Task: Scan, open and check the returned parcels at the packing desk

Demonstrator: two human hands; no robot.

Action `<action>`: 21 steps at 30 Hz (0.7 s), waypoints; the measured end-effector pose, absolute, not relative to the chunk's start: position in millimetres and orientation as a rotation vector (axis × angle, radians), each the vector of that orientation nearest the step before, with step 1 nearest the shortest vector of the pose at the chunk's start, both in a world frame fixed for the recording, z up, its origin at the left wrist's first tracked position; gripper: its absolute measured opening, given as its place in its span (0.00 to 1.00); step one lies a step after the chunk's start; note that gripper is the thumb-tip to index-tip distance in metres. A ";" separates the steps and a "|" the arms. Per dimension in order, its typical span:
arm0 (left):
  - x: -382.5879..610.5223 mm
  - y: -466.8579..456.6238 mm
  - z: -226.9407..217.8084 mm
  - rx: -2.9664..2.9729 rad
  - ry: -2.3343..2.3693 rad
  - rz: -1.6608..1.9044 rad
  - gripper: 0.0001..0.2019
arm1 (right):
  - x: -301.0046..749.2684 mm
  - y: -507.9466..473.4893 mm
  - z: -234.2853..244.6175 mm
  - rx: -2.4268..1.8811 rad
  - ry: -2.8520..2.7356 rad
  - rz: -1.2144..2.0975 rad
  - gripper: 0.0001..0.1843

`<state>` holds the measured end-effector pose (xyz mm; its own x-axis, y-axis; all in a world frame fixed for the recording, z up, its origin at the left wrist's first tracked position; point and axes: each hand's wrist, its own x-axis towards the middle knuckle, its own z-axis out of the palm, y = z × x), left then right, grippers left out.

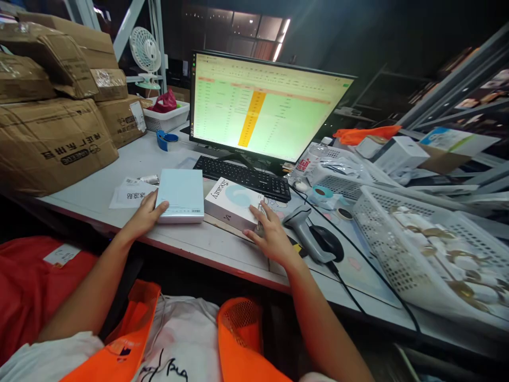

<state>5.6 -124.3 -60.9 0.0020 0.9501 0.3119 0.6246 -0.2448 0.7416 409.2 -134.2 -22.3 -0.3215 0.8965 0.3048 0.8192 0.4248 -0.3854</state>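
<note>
Left hand point(143, 216) gripping light-blue box point(181, 190) by left edge, front-left of keyboard point(239, 172); right hand point(275, 236), fingers apart, touching right end of white box point(227, 197), before keyboard.

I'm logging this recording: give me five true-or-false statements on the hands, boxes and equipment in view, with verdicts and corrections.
1. The left hand touches the light blue box. True.
2. The right hand grips the mouse. False: it touches the white box with a blue circle.
3. The keyboard lies in front of the monitor. True.
4. The monitor's screen is dark. False: it is lit, showing a table with an orange column.
5. A handheld scanner lies right of the white box. True.
</note>
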 end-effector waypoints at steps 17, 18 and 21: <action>32.1 -184.2 -56.7 1.320 1.091 1.478 0.44 | 497.3 -141.5 -18.6 -2.445 -1.688 -0.045 0.42; 35.0 -184.6 -57.0 1.332 1.079 1.555 0.42 | 495.3 -138.6 -19.5 -2.453 -1.698 -0.064 0.42; 40.5 -183.6 -52.1 1.391 1.046 1.803 0.38 | 491.4 -139.3 -10.7 -2.425 -1.658 -0.055 0.39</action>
